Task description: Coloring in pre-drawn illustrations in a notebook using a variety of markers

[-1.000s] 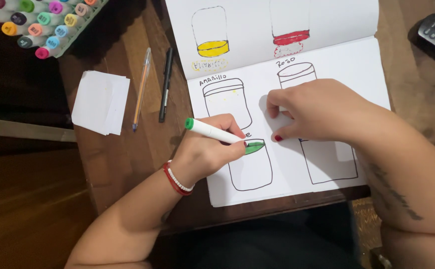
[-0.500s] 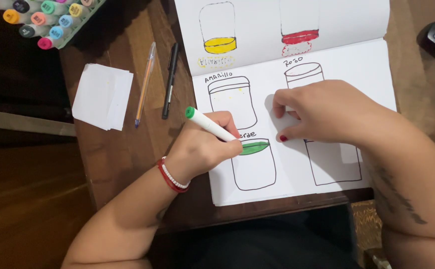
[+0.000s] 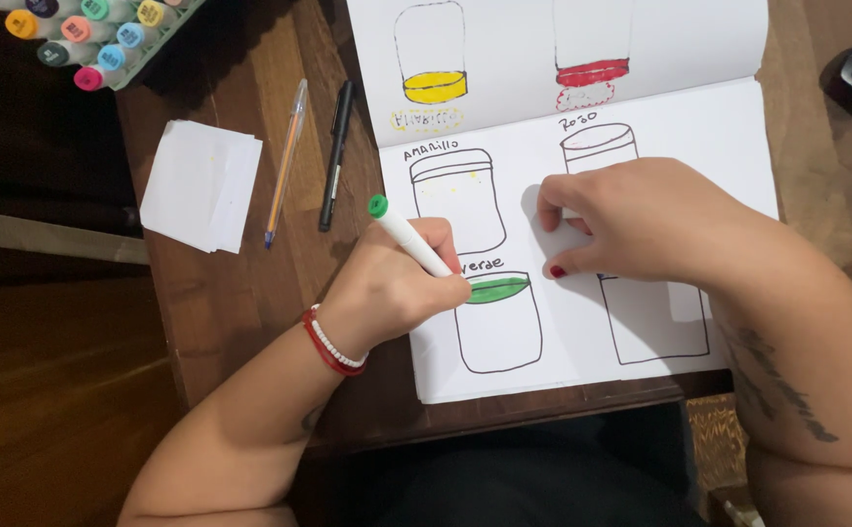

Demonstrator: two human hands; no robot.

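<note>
Left hand point(image 3: 392, 288) closed around green marker point(image 3: 408, 237), tip at left end of green-filled jar lid point(image 3: 497, 289), cap end pointing 11 o'clock. Right hand point(image 3: 641, 220) at 3 o'clock, fingers curled, pinning sketchbook point(image 3: 719, 127), holding nothing. Judgement: short strokes, stay inside lid outline, keep page pinned

Our left hand point(image 3: 392, 288) is curled in a writing grip, wrist bent inward; our right hand point(image 3: 641, 220) rests palm down, fingers point(image 3: 555, 207) bent.
</note>
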